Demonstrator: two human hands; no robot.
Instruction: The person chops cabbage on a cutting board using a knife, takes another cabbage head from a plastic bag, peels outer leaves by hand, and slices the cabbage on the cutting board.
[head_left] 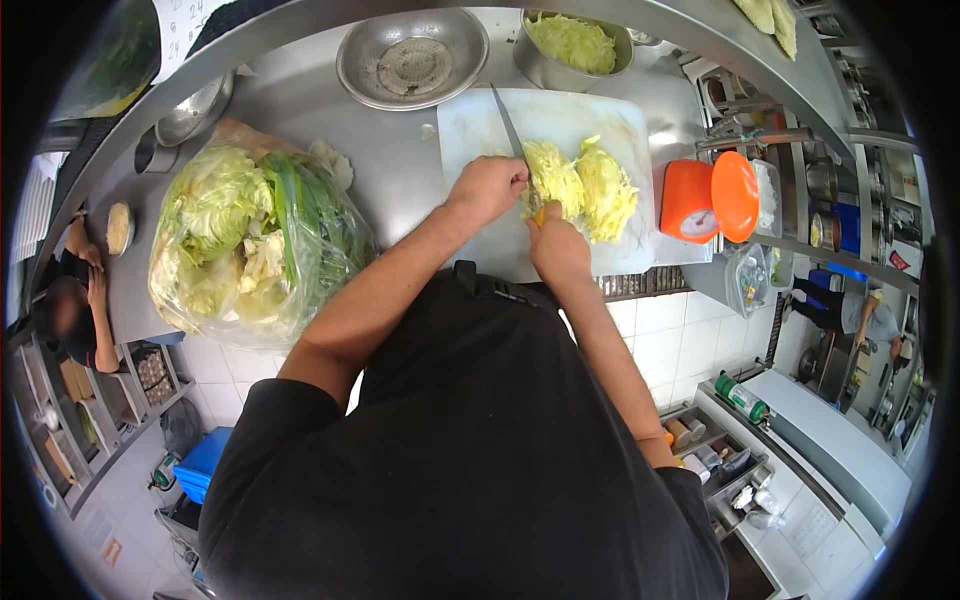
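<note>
Head view: a white cutting board (468, 125) lies on a steel counter (398, 150), bearing two side-by-side mounds of shredded lettuce (607, 195). The right hand (562, 252) is closed around the handle of a kitchen knife (509, 125), whose blade points toward the far left along the left edge of the nearer-left mound. The left hand (488, 188) is curled, its fingertips against or just beside the blade and the shreds; whether they grip anything cannot be told.

Just beyond the board's far right edge, a deep steel pot (560, 80) holds more pale green shreds (578, 42). To its left, a wide metal bowl (358, 78) shows a mottled round bottom; whether those marks are holes or residue is unclear.

Left of the arms, a large clear plastic bag (335, 285) bulges with lettuce heads (218, 205) and long dark green leaves (296, 222). Farther left sits a small oval dish (120, 246) with pale contents. Right of the board stands an orange dial scale (685, 195) with an orange pan; nearer, a clear plastic tub (746, 285) contains small items too indistinct to name.
</note>
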